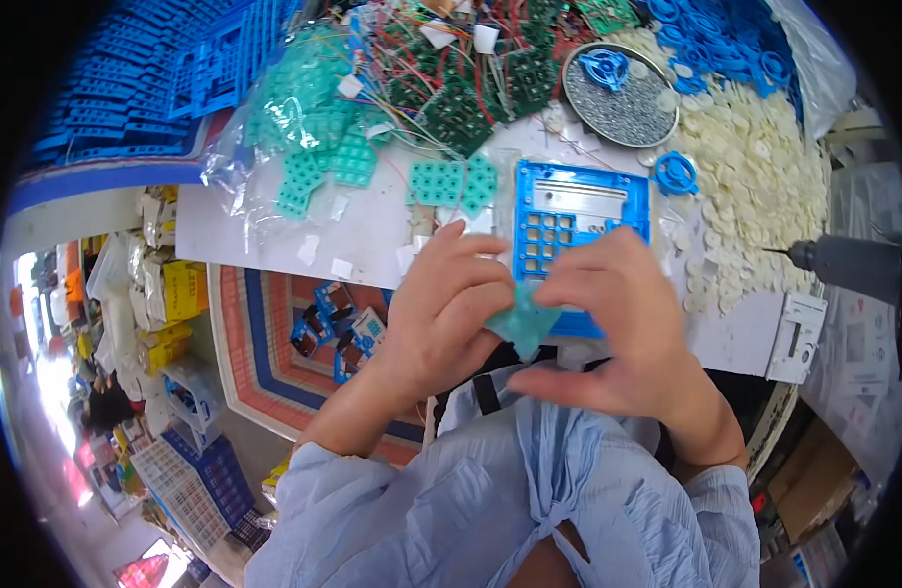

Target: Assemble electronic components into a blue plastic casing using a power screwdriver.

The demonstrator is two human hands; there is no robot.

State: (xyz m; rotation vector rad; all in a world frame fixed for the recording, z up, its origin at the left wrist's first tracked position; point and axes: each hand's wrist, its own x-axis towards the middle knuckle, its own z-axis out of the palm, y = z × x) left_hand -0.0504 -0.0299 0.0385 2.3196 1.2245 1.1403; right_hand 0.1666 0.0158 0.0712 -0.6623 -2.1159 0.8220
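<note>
We pinch the teal rubber keypad (525, 321) between the fingers of our left hand (449, 314) and right hand (622, 318), both equally close, at the near edge of the blue calculator shell (580, 220), which lies just beyond on the desk (372, 211).

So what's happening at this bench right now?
A person sits at a cluttered white table and holds a small teal rubber keypad mat between the left hand and the right hand. The mat is at the lower edge of a blue plastic calculator-style frame lying flat on the table. More teal mats, green circuit boards, a round dish of screws and a heap of white discs lie around.
</note>
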